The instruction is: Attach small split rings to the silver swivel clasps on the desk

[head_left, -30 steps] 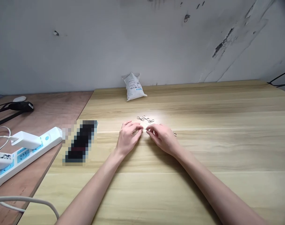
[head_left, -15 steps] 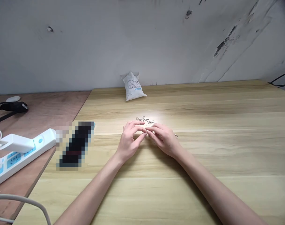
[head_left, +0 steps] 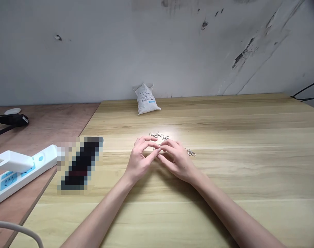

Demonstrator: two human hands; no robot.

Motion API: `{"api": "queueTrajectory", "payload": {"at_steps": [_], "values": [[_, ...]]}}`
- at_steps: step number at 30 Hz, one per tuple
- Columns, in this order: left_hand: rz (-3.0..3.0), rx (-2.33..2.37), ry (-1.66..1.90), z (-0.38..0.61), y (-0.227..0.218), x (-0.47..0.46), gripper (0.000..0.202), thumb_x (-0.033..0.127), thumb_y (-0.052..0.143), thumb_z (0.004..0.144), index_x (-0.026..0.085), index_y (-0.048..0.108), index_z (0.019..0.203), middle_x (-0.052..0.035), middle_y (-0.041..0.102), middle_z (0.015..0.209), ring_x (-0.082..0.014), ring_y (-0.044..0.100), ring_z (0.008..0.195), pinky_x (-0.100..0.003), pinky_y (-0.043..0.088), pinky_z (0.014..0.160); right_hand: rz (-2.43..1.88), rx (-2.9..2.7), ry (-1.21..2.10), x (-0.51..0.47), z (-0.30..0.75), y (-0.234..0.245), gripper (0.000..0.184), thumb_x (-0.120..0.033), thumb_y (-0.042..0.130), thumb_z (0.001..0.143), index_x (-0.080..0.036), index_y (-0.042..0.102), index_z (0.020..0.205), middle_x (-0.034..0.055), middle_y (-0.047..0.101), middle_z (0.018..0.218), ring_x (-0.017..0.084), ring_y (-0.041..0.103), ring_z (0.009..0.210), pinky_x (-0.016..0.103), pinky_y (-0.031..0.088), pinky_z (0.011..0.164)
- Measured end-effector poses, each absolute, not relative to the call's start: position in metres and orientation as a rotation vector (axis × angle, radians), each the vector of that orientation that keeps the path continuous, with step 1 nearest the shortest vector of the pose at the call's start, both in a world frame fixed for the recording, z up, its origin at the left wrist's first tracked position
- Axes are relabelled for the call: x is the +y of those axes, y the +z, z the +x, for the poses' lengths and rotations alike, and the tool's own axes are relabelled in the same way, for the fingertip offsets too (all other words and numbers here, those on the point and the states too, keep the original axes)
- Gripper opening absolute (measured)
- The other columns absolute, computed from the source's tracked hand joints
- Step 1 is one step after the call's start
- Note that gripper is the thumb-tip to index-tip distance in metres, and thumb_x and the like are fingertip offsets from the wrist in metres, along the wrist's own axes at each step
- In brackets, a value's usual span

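Observation:
My left hand (head_left: 140,159) and my right hand (head_left: 177,159) meet fingertip to fingertip above the table. Between the pinched fingers of both is a small metal key ring (head_left: 154,148), mostly covered by the fingertips. Just beyond the hands lies a cluster of metal key rings with clasps (head_left: 157,134). Another ring-and-clasp piece (head_left: 191,152) rests to the right of my right hand, partly hidden behind it.
A white printed bag (head_left: 147,101) stands near the wall. On the left are a blurred dark flat object (head_left: 80,163), a white power strip (head_left: 43,160) with a charger (head_left: 16,161), and a grey cable (head_left: 20,228). The wooden table (head_left: 239,165) extends right.
The view has shifted slightly. My fingers have moved a little on the small ring, which now shows more at its left. More of the ring-and-clasp piece at the right is visible.

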State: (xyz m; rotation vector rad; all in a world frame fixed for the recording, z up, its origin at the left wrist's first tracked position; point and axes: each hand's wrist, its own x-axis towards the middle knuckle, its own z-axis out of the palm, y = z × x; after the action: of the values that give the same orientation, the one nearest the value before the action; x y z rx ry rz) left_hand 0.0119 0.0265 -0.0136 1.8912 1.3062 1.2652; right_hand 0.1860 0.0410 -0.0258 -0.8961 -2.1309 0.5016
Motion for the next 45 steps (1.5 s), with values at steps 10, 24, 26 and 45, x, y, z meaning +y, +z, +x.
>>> {"api": "queueTrajectory", "payload": {"at_steps": [10, 24, 26, 45], "values": [[1.845, 1.25, 1.196, 0.016, -0.012, 0.023, 0.003, 0.024, 0.066, 0.086, 0.024, 0.069, 0.084, -0.0049, 0.063, 0.115, -0.0219, 0.057, 0.114, -0.046, 0.042, 0.105, -0.918, -2.16, 0.449, 0.042, 0.185, -0.031, 0.01, -0.016, 0.052, 0.09, -0.022, 0.06, 0.089, 0.0053, 0.063, 0.093, 0.019, 0.059, 0.087, 0.037, 0.042, 0.083], [1.724, 1.297, 1.263, 0.007, -0.012, 0.031, 0.009, 0.028, 0.072, 0.081, 0.021, 0.066, 0.083, -0.0057, 0.065, 0.113, -0.0218, 0.059, 0.113, -0.04, 0.045, 0.099, -0.854, -2.212, 0.437, 0.045, 0.187, -0.027, 0.018, -0.015, 0.04, 0.099, -0.021, 0.057, 0.102, 0.0072, 0.063, 0.101, 0.018, 0.058, 0.088, 0.035, 0.041, 0.081], [1.671, 1.276, 1.243, 0.005, -0.013, 0.033, 0.016, 0.029, 0.073, 0.08, 0.022, 0.067, 0.093, -0.0068, 0.066, 0.113, -0.0222, 0.06, 0.112, -0.039, 0.047, 0.098, -0.864, -2.226, 0.418, 0.046, 0.188, -0.027, 0.018, -0.017, 0.04, 0.099, -0.022, 0.058, 0.101, 0.0073, 0.064, 0.101, 0.018, 0.058, 0.087, 0.036, 0.041, 0.082], [1.409, 0.972, 1.069, -0.008, -0.002, 0.037, 0.014, 0.033, 0.072, 0.08, 0.02, 0.076, 0.083, -0.0105, 0.066, 0.114, -0.0263, 0.064, 0.107, -0.04, 0.057, 0.086, -0.751, -2.028, 0.84, 0.04, 0.188, -0.01, 0.02, -0.026, 0.043, 0.1, -0.024, 0.062, 0.101, 0.0076, 0.058, 0.105, 0.018, 0.058, 0.093, 0.033, 0.05, 0.078]]}}
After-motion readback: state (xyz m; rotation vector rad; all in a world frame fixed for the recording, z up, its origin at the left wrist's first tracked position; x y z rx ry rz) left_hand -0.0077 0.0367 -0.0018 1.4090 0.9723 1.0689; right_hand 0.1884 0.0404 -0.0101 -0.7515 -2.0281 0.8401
